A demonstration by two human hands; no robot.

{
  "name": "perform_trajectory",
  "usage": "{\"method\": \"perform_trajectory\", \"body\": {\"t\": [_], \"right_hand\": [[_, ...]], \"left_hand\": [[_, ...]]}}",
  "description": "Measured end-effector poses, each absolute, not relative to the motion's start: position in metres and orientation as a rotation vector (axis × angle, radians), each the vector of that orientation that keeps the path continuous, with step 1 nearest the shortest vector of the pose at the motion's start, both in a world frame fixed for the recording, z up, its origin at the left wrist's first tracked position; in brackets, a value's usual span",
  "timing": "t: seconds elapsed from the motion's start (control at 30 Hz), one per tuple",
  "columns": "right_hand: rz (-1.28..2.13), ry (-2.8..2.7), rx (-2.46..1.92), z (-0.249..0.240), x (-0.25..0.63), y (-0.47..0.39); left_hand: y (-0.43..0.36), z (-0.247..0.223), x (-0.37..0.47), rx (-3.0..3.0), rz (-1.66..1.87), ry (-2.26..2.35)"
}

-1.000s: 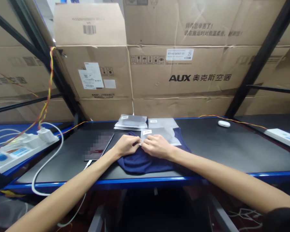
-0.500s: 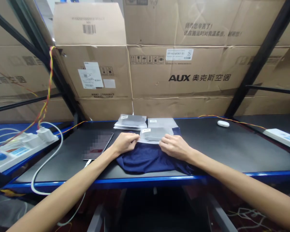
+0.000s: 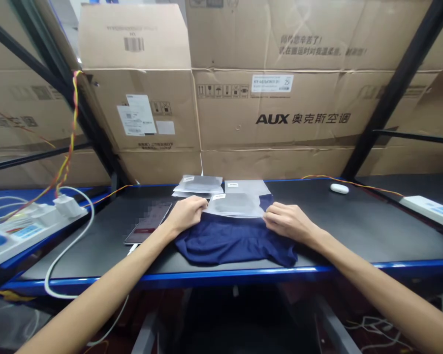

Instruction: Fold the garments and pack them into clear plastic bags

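Observation:
A frosted plastic bag [image 3: 238, 204] with a small white label lies on top of a dark blue cloth [image 3: 232, 242]. At the bag's left corner, my left hand [image 3: 187, 214] is closed with the edge pinched in its fingers. My right hand [image 3: 290, 220] grips the near right corner of the same bag, its knuckles above the blue cloth. What the bag holds is blurred by the plastic. Just behind it lies another labelled frosted bag [image 3: 249, 187], and a stack of similar bags [image 3: 198, 185] sits to the left of that one.
A phone [image 3: 147, 223] with a white charging cable lies left of my left hand. Power strips stand at the far left [image 3: 29, 231] and far right [image 3: 430, 210]. A white earbud case [image 3: 339, 189] rests at the back right. Cardboard [image 3: 243, 162] walls off the table's rear.
My right hand has moved right, to the bag's right corner, and my left hand slightly left. The bag now shows wider and flatter between them.

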State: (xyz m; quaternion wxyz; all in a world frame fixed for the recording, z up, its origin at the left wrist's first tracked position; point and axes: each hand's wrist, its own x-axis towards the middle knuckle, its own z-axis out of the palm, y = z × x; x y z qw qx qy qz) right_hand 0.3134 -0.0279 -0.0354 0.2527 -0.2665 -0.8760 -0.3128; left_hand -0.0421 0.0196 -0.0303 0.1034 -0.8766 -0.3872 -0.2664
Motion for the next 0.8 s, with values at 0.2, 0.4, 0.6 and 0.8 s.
{"method": "perform_trajectory", "body": {"t": [0.2,0.4,0.6,0.8], "right_hand": [[-0.89,-2.319,-0.773,-0.036,0.305,-0.029],[-0.868,-2.302,-0.784,-0.035,0.3,-0.032],[-0.826,-2.313,-0.727,-0.037,0.297,-0.033],[-0.8,-2.354,-0.666,-0.039,0.296,-0.033]], "left_hand": [[-0.005,-0.018,-0.022,-2.661,-0.889,-0.885],[-0.028,-0.021,0.02,-2.776,-0.677,-0.703],[-0.012,-0.021,0.051,-2.732,-0.569,-1.099],[0.001,-0.032,0.063,-2.678,-0.404,-1.287]]}}
